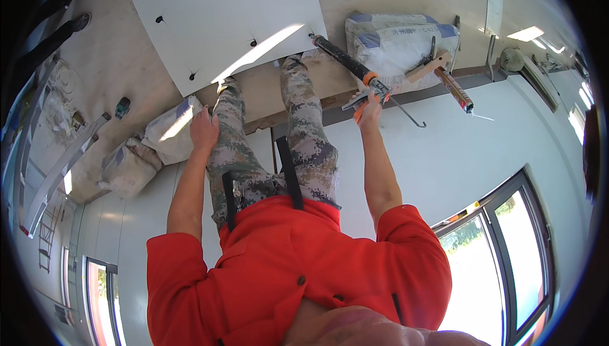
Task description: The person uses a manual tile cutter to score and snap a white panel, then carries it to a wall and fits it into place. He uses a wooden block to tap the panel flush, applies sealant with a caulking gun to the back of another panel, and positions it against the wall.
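My right hand grips the handle of a caulking gun with a black barrel and orange collar. Its nozzle end meets a black dab near the right edge of a large pale panel. Several other black dabs are spread over the panel. A bent metal rod sticks out of the gun's rear, past my hand. By my left leg in camouflage trousers, my left hand hangs with thumb and fingers slightly apart, holding nothing visible. A filled sack lies beside it.
White sacks are stacked at the right, with a sealant cartridge and a wooden piece beside them. Another sack lies at the left, near a metal profile. Another person's legs show at far left.
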